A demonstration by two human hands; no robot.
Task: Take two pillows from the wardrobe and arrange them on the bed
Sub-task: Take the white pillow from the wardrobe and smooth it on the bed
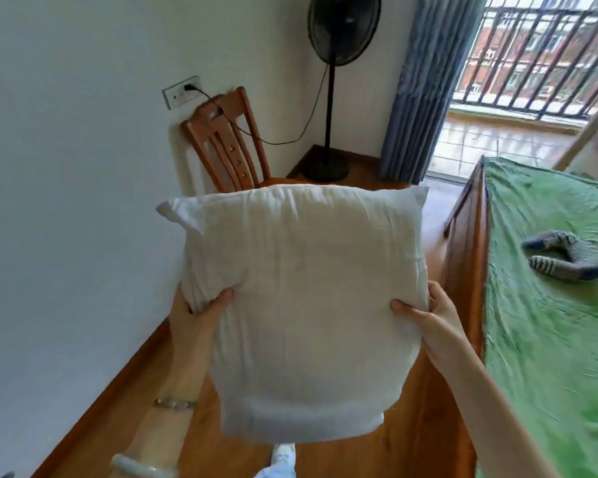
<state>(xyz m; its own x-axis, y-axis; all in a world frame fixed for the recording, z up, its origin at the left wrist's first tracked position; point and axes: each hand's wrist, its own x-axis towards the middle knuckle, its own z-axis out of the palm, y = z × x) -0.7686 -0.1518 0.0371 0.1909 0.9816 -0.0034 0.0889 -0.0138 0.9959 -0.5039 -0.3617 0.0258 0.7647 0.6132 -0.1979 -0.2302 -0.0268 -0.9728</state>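
Both our left hand (201,313) and right hand (428,313) grip one white pillow (301,294), which we must next carry to the bed (549,322).

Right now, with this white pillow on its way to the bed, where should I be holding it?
Hold the pillow by its two side edges, left hand and right hand coming in from opposite sides, thumbs on the front. It is wide, soft and upright, so a one-sided grip would probably sag.
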